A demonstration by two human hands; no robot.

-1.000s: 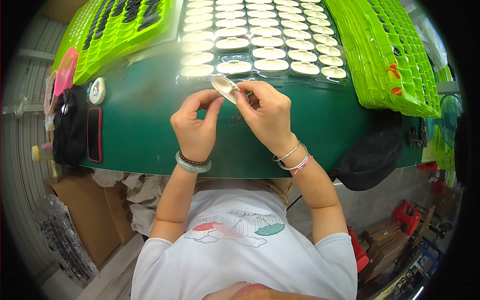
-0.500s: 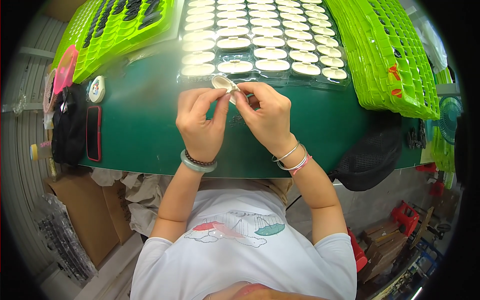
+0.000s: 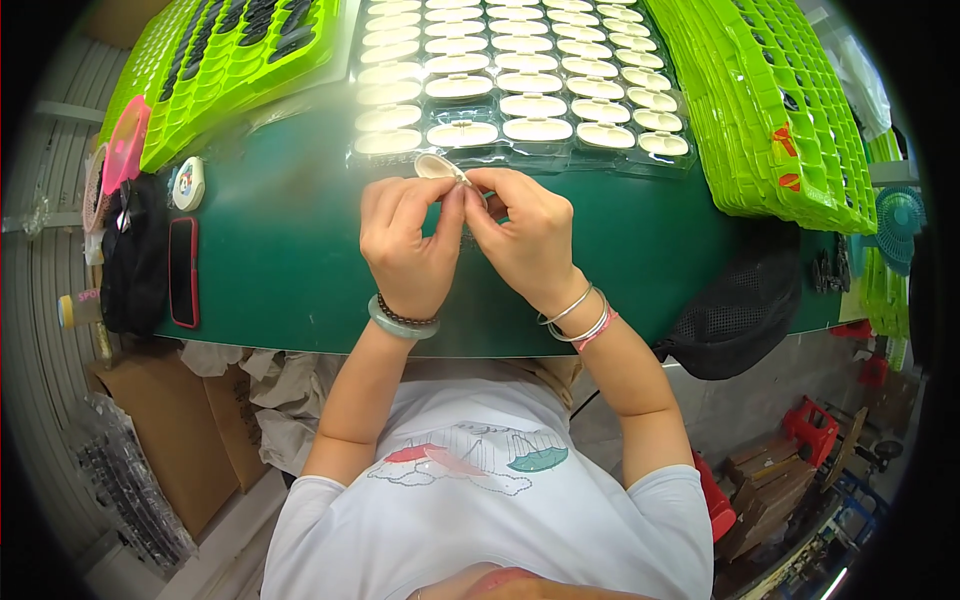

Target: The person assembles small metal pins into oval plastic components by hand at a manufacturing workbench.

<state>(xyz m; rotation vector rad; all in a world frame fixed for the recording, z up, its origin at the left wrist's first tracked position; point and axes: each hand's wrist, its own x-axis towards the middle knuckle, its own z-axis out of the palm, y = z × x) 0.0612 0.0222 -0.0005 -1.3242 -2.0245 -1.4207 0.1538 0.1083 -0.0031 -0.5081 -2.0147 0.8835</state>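
Note:
A small cream oval case (image 3: 433, 166), open like a shell, is pinched between both my hands above the table's middle. My left hand (image 3: 408, 240) grips its near edge with thumb and forefinger. Fingertips of my right hand (image 3: 527, 232) press at the joint between the case's two halves, touching the left fingertips. The lower half is mostly hidden behind my fingers. Just beyond, rows of similar open cream cases (image 3: 537, 131) sit in a clear plastic tray (image 3: 545, 155).
Black pieces fill a green tray (image 3: 225, 90) at far left; stacked green trays (image 3: 770, 150) stand at right. Along the left lie a phone (image 3: 184, 272), a white oval gadget (image 3: 188, 183) and a black bag (image 3: 138, 250). A black mesh cap (image 3: 735, 318) overhangs the right front edge.
Both hands have drawn slightly closer together around the case, with the fingertips now meeting at its joint. The whole view has shifted slightly.

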